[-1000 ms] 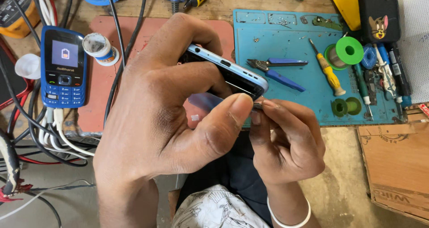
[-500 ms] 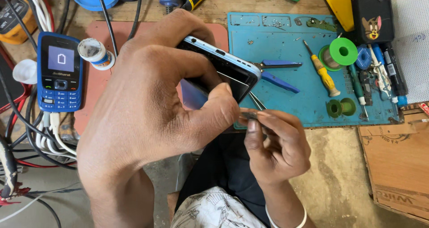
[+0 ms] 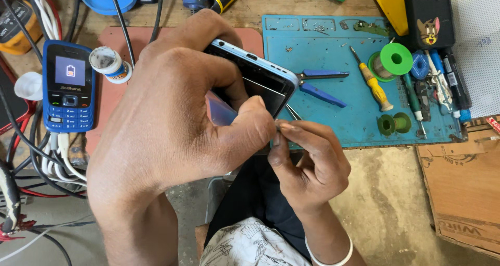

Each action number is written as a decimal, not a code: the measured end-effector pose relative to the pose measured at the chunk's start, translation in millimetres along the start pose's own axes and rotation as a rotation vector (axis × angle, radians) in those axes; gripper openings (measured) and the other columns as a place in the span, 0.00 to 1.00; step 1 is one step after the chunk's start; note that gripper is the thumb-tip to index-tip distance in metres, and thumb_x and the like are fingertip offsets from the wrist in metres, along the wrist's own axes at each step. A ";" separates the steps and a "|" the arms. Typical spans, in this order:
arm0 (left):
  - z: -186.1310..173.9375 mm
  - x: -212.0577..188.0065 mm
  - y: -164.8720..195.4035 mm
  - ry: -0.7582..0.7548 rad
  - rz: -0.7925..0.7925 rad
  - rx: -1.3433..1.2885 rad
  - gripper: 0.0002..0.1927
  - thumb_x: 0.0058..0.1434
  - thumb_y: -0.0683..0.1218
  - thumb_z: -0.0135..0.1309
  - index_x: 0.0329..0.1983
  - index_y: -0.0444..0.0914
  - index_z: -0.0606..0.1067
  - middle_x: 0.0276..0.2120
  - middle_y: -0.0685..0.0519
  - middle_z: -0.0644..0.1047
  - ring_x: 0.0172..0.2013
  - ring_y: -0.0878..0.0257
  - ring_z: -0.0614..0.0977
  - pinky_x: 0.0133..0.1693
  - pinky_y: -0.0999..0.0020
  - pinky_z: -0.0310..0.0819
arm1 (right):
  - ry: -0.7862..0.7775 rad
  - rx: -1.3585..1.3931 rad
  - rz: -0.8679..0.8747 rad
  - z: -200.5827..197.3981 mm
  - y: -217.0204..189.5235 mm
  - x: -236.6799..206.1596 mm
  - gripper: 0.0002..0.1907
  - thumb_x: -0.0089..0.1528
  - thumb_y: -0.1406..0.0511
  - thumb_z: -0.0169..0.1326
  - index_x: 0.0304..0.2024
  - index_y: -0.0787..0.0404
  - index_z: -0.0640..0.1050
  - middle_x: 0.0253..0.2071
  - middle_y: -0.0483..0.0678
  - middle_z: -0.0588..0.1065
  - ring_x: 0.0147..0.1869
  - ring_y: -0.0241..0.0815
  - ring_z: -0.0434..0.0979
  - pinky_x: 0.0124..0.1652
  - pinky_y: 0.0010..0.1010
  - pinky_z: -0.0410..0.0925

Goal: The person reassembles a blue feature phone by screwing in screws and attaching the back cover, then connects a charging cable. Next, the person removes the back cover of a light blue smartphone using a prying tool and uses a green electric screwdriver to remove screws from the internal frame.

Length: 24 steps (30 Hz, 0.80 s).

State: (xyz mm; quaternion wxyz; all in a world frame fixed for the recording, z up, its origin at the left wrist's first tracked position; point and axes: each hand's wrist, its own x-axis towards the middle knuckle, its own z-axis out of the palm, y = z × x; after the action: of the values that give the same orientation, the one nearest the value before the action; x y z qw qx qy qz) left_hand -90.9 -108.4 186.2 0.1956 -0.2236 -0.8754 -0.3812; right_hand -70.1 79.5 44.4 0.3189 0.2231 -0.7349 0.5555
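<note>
Left hand (image 3: 172, 120) grips a light-blue-edged black slab smartphone (image 3: 258, 78); right hand (image 3: 307, 164) pinches thin metal tweezers (image 3: 291, 112) at its lower corner.

Bright, even daylight; soft shadows, sharp focus.

- The left hand (image 3: 172, 125) fills the middle of the view, with the smartphone (image 3: 258, 76) it grips blocking its one o'clock side.
- At nine o'clock, a blue keypad phone (image 3: 69, 86) and tangled cables (image 3: 36, 162) crowd the way.
- At three o'clock, past the right hand (image 3: 307, 164), pliers (image 3: 317, 83), a yellow screwdriver (image 3: 371, 81) and green spools (image 3: 393, 60) clutter the blue mat (image 3: 333, 36).
- Open concrete floor (image 3: 385, 203) lies at four o'clock, bounded by cardboard (image 3: 463, 188).
</note>
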 end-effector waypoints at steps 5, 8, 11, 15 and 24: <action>-1.3 -2.9 -1.2 -0.020 -0.038 0.017 0.12 0.46 0.46 0.62 0.18 0.32 0.76 0.36 0.43 0.75 0.34 0.51 0.78 0.33 0.60 0.69 | -0.028 -0.122 0.019 -0.8 5.0 -9.0 0.15 0.58 0.76 0.67 0.45 0.64 0.78 0.44 0.51 0.79 0.36 0.33 0.79 0.30 0.20 0.68; -1.6 -2.9 -2.7 -0.037 -0.061 0.014 0.12 0.46 0.46 0.61 0.17 0.33 0.75 0.37 0.44 0.75 0.34 0.51 0.78 0.33 0.60 0.70 | -0.063 -0.186 -0.007 1.7 7.1 -13.5 0.15 0.57 0.76 0.66 0.45 0.63 0.78 0.44 0.50 0.79 0.42 0.37 0.81 0.39 0.25 0.73; -1.8 -5.3 -1.6 -0.006 0.019 0.025 0.12 0.45 0.45 0.61 0.17 0.32 0.75 0.36 0.42 0.75 0.36 0.49 0.78 0.35 0.59 0.70 | -0.083 -0.167 -0.001 1.3 8.0 -17.8 0.15 0.57 0.77 0.64 0.45 0.63 0.78 0.45 0.50 0.79 0.46 0.40 0.83 0.44 0.27 0.76; -2.4 -9.0 -0.4 0.000 -0.005 0.007 0.13 0.45 0.46 0.62 0.17 0.32 0.75 0.35 0.42 0.74 0.36 0.49 0.78 0.35 0.59 0.71 | -0.042 -0.116 -0.002 -8.4 9.3 -19.6 0.14 0.62 0.77 0.62 0.48 0.62 0.77 0.48 0.50 0.80 0.49 0.40 0.84 0.47 0.27 0.76; -0.6 -9.5 1.9 0.035 0.004 -0.051 0.10 0.46 0.44 0.61 0.19 0.32 0.76 0.36 0.42 0.75 0.37 0.50 0.79 0.36 0.60 0.72 | 0.130 -0.456 0.112 -32.5 18.5 28.8 0.12 0.71 0.72 0.56 0.57 0.67 0.75 0.59 0.57 0.76 0.50 0.34 0.79 0.47 0.27 0.72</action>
State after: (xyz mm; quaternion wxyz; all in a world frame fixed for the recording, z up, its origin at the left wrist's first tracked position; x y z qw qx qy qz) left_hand -81.9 -110.0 182.8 0.2059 -0.2233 -0.8615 -0.4070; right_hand -95.7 116.6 58.4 0.3763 0.0681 -0.8303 0.4053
